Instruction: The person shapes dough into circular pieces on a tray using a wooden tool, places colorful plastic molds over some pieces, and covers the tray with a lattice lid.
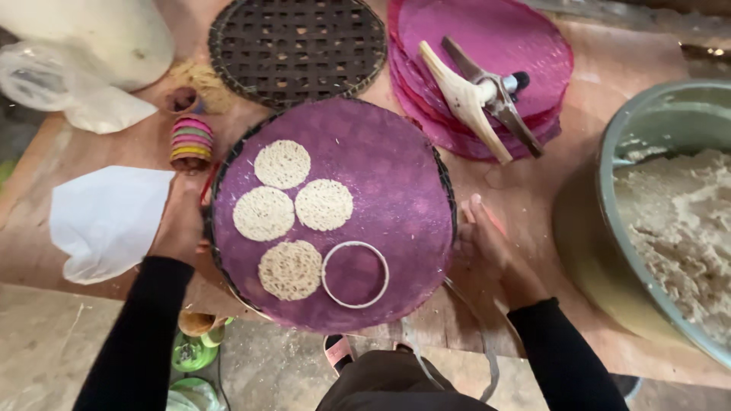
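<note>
Nearest the camera, two black-sleeved forearms reach out on either side of the round purple tray [396,175], which sits in the middle of the wooden table [586,114]. The left hand [179,224] is at the tray's left rim, wrist bent inward, the palm pressed against the edge; its fingers curl under or behind the rim and are mostly hidden, so how tightly they grip cannot be told. The right hand [491,247] is at the tray's right rim, fingers [478,217] stretched fairly straight and close together, pointing away from the body, flat along the edge and touching or just beside it, not closed around anything that shows. On the tray, nearest the body, lies a metal ring [355,274], with a lacy round disc [290,269] just to its left. Farther up the tray sit three more lacy discs [283,190] in a cluster, touching or nearly touching each other, all on the tray's left half. Left of the tray lies a white cloth [106,217], and beyond that a stack of coloured rings [191,141]. Right of the tray, a large green basin [632,129] holds pale crumbly flour [678,228]. Beyond the tray, a dark woven lattice mat [297,47] lies upper left, and upper right a stack of pink round sheets [487,38] carries a wooden-handled tool [476,99].
</note>
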